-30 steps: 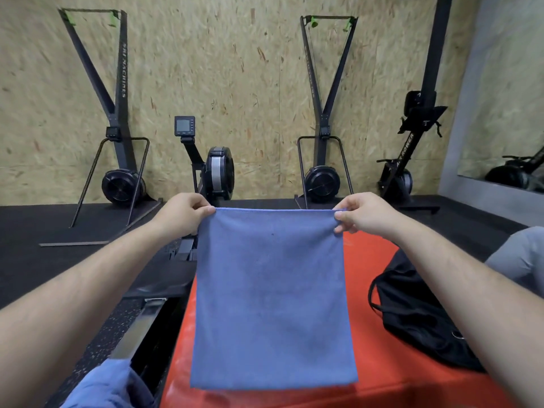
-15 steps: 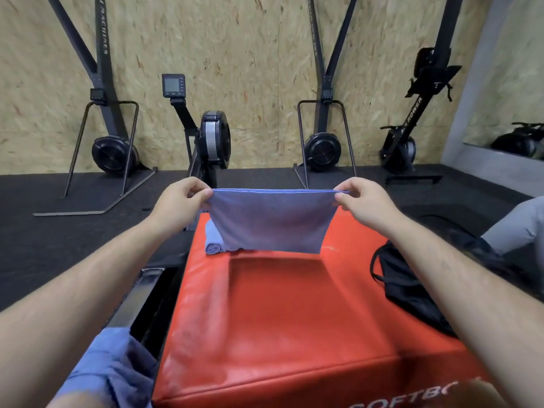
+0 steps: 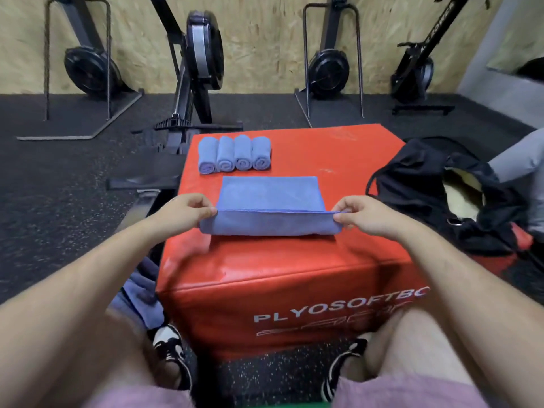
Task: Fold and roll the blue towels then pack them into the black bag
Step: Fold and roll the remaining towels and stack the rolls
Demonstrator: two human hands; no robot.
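Even, fairly bright light falls from overhead, leaving a pale sheen along the front top edge of the glossy red padded vinyl box (image 3: 294,269) and only a thin soft shadow under the near fold of the flat blue microfibre towel (image 3: 270,195). The picture is sharpest around my left hand (image 3: 185,213) and right hand (image 3: 365,216); the black metal exercise machines (image 3: 203,51) along the top are smeared, and my bare thighs (image 3: 412,348) at the bottom are out of focus. The wide lens bows the dark speckled rubber floor (image 3: 59,187) and stretches my forearms towards the lower corners.
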